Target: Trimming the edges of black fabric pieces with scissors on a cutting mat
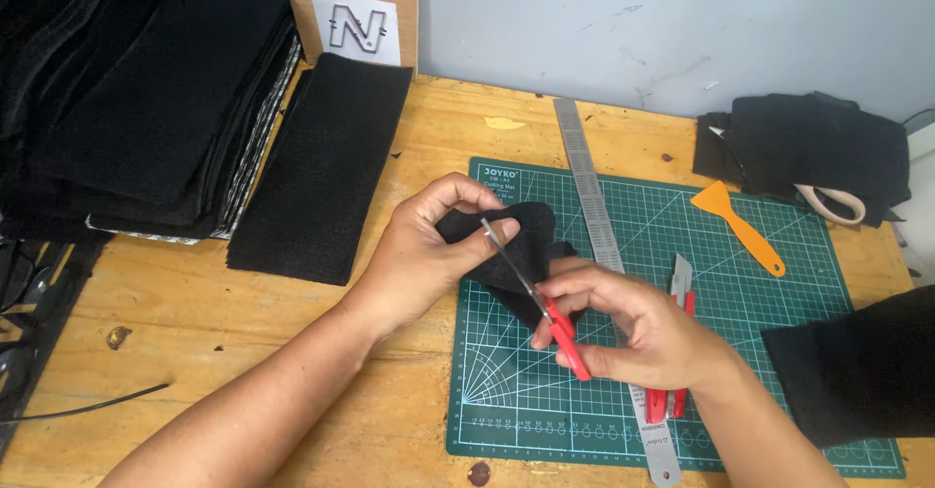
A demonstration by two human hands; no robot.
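My left hand (429,254) pinches a small piece of black fabric (521,240) above the green cutting mat (760,283). My right hand (633,322) holds small red-handled scissors (560,332), with the metal blades pointing up-left across the fabric. The blades lie against the fabric near my left thumb. Both hands hover over the left part of the mat.
A metal ruler (589,181) lies across the mat, with a red utility knife (677,288) and an orange plastic scraper (745,230) beside it. Black fabric strips (321,167) and stacks (146,98) sit at the left, more black cloth (808,147) at the back right and right edge (867,361). A wooden board leans on the wall.
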